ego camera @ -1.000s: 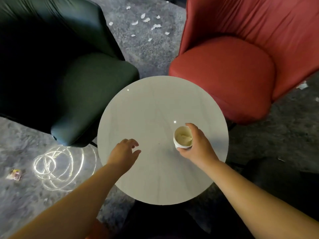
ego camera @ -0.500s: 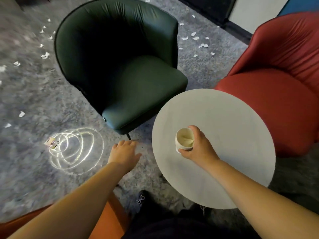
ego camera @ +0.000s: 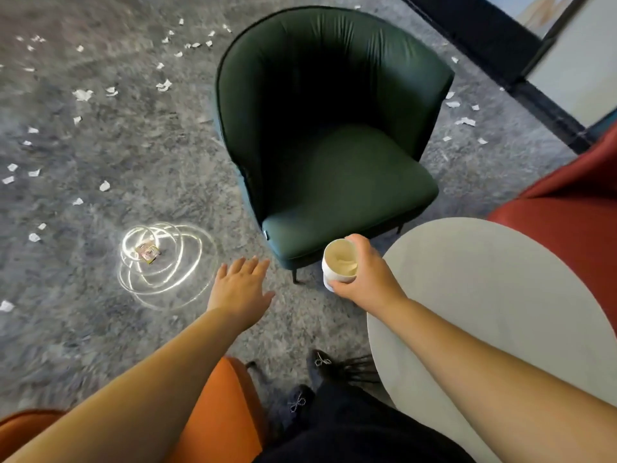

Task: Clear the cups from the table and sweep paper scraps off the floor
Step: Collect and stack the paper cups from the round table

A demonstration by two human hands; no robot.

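**Cup held clear of the round surface, scraps across the floor**

The right hand [ego camera: 369, 279] held a white cup [ego camera: 339, 264], its grip wrapped around the cup's side with the thumb on the near side and the fingers curled round the far side. The cup sat upright in that grip, its open mouth showing a pale inside. It hung above the grey floor [ego camera: 100, 329], just past the left edge of the round pale surface [ego camera: 484, 295] and near the front corner of the dark green armchair [ego camera: 334, 145].

The left hand [ego camera: 240, 289] reached out over the floor with its grip released, fingers straight and slightly spread, palm down, holding nothing. It was near the cup hand but apart from it.

White paper scraps [ego camera: 81, 94] lay scattered over the floor, most of them to the left of the green armchair, with a smaller cluster behind it on the right near the dark wall base. A patch of looping bright light fell on the floor left of the open hand, and a small yellowish wrapper [ego camera: 147, 253] lay inside it.

A red armchair [ego camera: 574, 212] stood at the right edge beside the round surface, and an orange seat [ego camera: 217, 412] showed at the bottom under the left forearm. The person's dark trousers and dark shoes with small bows were visible between the orange seat and the surface
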